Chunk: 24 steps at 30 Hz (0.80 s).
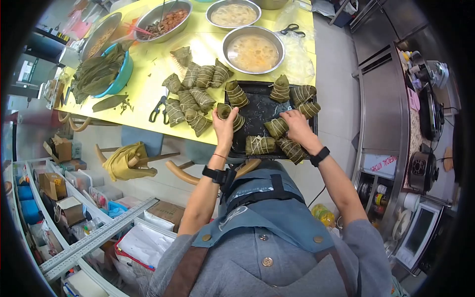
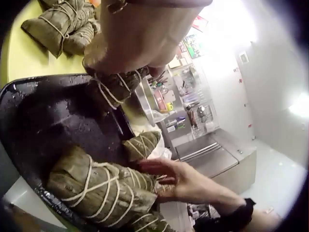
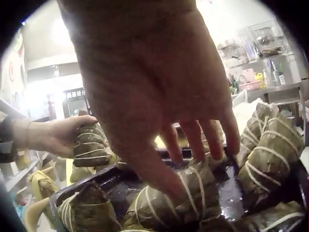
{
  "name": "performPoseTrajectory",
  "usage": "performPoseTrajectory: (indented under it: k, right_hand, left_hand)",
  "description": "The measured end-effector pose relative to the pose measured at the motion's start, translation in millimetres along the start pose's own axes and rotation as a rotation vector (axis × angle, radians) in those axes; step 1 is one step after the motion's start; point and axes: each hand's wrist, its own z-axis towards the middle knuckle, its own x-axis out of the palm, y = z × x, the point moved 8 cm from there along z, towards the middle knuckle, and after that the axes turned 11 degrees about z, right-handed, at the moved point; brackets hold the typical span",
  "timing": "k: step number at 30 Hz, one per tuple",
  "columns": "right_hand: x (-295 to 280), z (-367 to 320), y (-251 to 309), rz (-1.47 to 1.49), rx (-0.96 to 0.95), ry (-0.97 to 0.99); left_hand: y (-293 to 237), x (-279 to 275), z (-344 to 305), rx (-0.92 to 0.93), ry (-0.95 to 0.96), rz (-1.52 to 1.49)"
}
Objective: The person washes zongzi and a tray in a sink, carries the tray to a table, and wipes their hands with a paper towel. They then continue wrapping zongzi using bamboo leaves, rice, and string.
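Observation:
Leaf-wrapped bundles tied with string lie in a black tray (image 1: 257, 106) at the table's front edge. The left hand (image 1: 223, 129) grips one bundle (image 3: 91, 147) at the tray's left side, with the thumb and fingers around it. Inside the tray, the right hand (image 1: 301, 129) has its thumb and fingers on another bundle (image 1: 276, 127); in the right wrist view the fingers reach down over that bundle (image 3: 166, 205). One bundle (image 1: 260, 145) lies at the tray's near edge, and another (image 1: 281, 89) stands near the far edge.
More tied bundles (image 1: 189, 99) are grouped on the yellow table (image 1: 148, 74) left of the tray, beside black scissors (image 1: 158, 110). Beyond are bowls of liquid (image 1: 253, 52), a bowl of filling (image 1: 166, 22) and a blue basin (image 1: 123, 74) of leaves. A wooden chair stands below the table.

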Motion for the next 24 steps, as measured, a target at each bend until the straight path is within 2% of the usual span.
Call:
performPoseTrajectory:
  k: [2, 4, 8, 11, 14, 16, 18, 19, 22, 23, 24]
  right_hand:
    - [22, 12, 5, -0.080, -0.072, 0.073]
    - [42, 20, 10, -0.142, -0.115, 0.191]
    - [60, 26, 4, -0.183, -0.082, 0.398]
    - [54, 27, -3, -0.132, -0.064, 0.398]
    - [27, 24, -9, 0.064, -0.012, 0.218]
    - [4, 19, -21, 0.346, 0.126, 0.134]
    - [-23, 5, -30, 0.663, 0.218, -0.011]
    - [-26, -4, -42, 0.750, 0.262, -0.018]
    - [-47, -24, -46, 1.394, 0.327, -0.132]
    - [-54, -23, -38, 1.502, 0.276, -0.062]
    - [-61, -24, -31, 1.655, 0.254, -0.038]
  left_hand:
    - [-1, 0, -5, 0.122, -0.182, 0.206]
    - [-1, 4, -8, 0.131, -0.248, 0.275]
    - [14, 7, -1, -0.095, -0.220, 0.548]
    - [20, 10, 4, -0.161, -0.214, 0.634]
    - [19, 5, 4, -0.172, -0.198, 0.606]
    - [14, 4, 5, -0.065, -0.214, 0.544]
    - [7, 2, 1, -0.024, -0.219, 0.538]
    - [0, 0, -3, -0.002, -0.219, 0.537]
    - [-60, -6, -42, 0.464, -0.352, 0.661]
    - [-76, 2, -59, 0.583, -0.244, 0.615]
    - [-70, 17, -67, 0.606, -0.002, 0.480]
